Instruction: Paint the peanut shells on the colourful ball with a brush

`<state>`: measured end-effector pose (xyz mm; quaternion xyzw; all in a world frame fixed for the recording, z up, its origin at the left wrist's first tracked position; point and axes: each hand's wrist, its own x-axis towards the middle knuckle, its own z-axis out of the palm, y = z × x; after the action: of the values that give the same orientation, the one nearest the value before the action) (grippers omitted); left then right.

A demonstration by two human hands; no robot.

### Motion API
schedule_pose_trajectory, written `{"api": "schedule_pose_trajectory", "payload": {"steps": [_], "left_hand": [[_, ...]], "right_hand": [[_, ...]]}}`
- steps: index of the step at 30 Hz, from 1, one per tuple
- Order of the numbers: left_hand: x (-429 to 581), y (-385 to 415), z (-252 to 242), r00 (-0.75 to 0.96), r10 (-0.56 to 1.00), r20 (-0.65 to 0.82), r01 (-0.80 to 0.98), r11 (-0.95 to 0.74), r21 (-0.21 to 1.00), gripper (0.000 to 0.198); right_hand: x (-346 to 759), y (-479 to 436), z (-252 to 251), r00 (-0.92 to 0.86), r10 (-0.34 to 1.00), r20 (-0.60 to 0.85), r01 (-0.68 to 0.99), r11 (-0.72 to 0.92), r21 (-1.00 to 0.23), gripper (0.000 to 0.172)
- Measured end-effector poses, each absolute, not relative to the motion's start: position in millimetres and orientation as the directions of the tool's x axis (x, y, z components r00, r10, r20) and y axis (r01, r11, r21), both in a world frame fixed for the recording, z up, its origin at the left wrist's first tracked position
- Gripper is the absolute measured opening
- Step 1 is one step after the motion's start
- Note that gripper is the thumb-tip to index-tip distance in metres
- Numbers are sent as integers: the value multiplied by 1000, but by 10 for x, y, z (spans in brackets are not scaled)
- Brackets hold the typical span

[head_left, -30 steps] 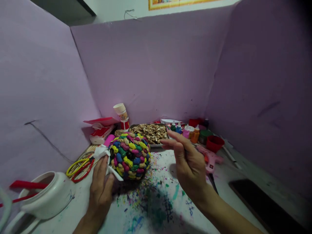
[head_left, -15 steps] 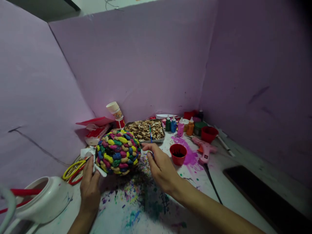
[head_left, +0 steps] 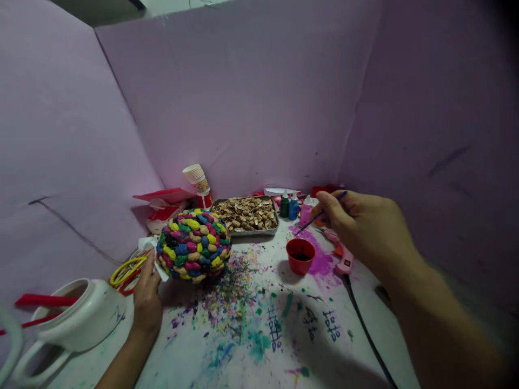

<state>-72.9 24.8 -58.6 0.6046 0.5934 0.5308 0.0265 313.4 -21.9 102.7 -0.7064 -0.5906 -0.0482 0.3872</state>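
Note:
A round ball covered in painted shells (head_left: 193,245), coloured yellow, blue, green and pink, rests on the paint-spattered white table (head_left: 259,335). My left hand (head_left: 146,294) lies at its left side, fingers closed on a piece of white tissue (head_left: 149,247). My right hand (head_left: 365,227) is raised at the right, pinching a thin blue paintbrush (head_left: 320,215) whose tip points down-left over a pink paint patch (head_left: 314,254). A small red cup (head_left: 300,255) with dark paint stands just below the brush.
A metal tray of bare shells (head_left: 246,214) sits at the back, with small paint bottles (head_left: 288,205) beside it. A pink glue gun (head_left: 343,256) and its black cord (head_left: 367,335) lie right. A white jug (head_left: 79,319), yellow and red rings (head_left: 126,268) and stacked paper cups (head_left: 197,181) stand left. Purple panels enclose the table.
My right hand has swung from beside the ball up and to the right with the brush, now above the pink patch. My left hand stays at the ball's left side.

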Motion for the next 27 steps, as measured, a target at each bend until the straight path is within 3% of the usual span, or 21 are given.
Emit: {"api": "schedule_pose_trajectory", "payload": {"steps": [4,10,17,22,27], "left_hand": [[-728,237,-589,-263,745,613,691,-298,659,53],[-723,224,-562,-238,740,629,710,-309,632,50],[-719,231,-607,-260,709,655,709,-321,628,48],[-715,234,-607,-269,714,646,692,-324,646,48],[-730,233,-614,-237,711,662,714,-335,615,47]], "right_hand": [[3059,-128,1022,323,888,329,923,-218,-317,35],[2984,-20,842,159,969,188,966,-113,-233,32],[2964,-35,809,107,969,223,975,-58,-216,36],[2980,-112,929,175,926,335,967,-99,-233,38],[3014,-140,987,221,914,341,957,-135,-258,35]]}}
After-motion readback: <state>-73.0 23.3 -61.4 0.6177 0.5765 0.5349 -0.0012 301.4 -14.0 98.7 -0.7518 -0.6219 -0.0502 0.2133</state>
